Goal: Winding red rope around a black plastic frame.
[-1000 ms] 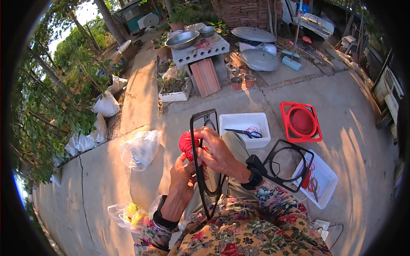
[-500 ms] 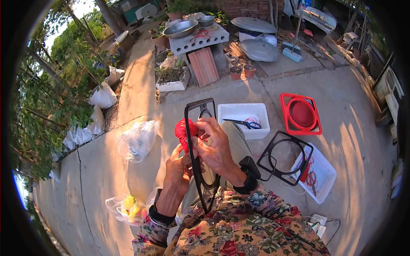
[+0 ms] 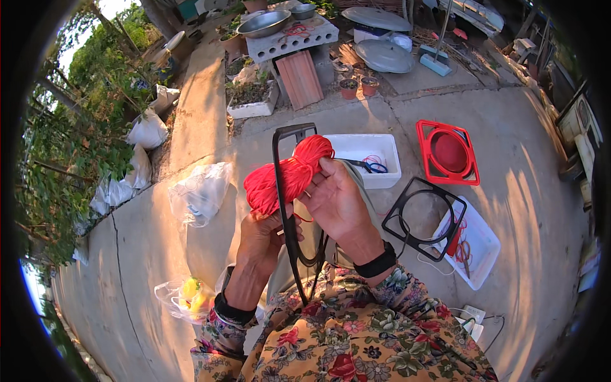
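A thick hank of red cord (image 3: 261, 186), tied round its middle, is raised in front of me between both hands. My left hand (image 3: 262, 230) is closed on its lower left end, some fingers hidden. My right hand (image 3: 338, 198) grips it near the tied middle, with the palm turned partly up and a fingertip pressed on the strands. A black plastic frame (image 3: 280, 175) with a round opening stands on edge against my lap, seen nearly side-on. Its near bar crosses in front of the hank.
To the right lie a second black frame (image 3: 393, 219), a red frame (image 3: 473, 167) and a white tray (image 3: 489, 247) with scissors. A white foam box (image 3: 391, 143) holds blue-handled scissors (image 3: 377, 168). Plastic bags (image 3: 202, 191) sit at left, one with yellow items (image 3: 194, 294).
The red hank has come into fuller view, now spread across the frame's bar. My right hand has opened out from a pinch and turned its palm up. My left hand has shifted slightly left.
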Tool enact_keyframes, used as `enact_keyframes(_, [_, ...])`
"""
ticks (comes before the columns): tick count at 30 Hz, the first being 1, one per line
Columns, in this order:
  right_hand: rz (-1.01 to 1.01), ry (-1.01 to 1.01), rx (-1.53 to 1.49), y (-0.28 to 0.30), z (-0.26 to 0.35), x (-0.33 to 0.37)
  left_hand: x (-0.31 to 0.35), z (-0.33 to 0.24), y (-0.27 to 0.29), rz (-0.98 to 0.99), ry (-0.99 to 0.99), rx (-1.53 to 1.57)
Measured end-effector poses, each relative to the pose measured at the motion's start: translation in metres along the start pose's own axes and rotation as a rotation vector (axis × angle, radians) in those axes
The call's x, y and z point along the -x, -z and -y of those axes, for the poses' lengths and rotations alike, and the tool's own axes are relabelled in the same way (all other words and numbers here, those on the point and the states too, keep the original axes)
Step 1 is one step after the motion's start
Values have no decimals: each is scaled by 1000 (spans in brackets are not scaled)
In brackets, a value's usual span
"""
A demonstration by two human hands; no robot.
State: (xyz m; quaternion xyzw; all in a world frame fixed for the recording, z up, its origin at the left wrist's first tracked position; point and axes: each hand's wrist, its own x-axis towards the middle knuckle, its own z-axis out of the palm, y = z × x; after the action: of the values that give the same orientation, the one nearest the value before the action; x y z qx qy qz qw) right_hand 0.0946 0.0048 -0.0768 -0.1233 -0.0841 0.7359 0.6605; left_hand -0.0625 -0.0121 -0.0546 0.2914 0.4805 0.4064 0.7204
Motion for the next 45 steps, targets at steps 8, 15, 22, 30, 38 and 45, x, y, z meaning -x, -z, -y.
enact_keyframes(8, [92,100,-72,3,47,24,-8,2,4,38,-11,62])
enact_keyframes(15, [-29,71,226,30,92,81,-5,3,3,10,-39,95])
enact_keyframes(22, [-387,207,243,69,112,129,-6,1,6,42,43,98])
enact_keyframes(30, [-157,178,431,77,163,165,-9,6,2,101,56,157])
enact_keyframes(38, [-380,212,1288,65,160,149,-10,13,1,169,92,183])
enact_keyframes(45, [-437,259,1423,65,154,144,-10,19,-1,196,160,338])
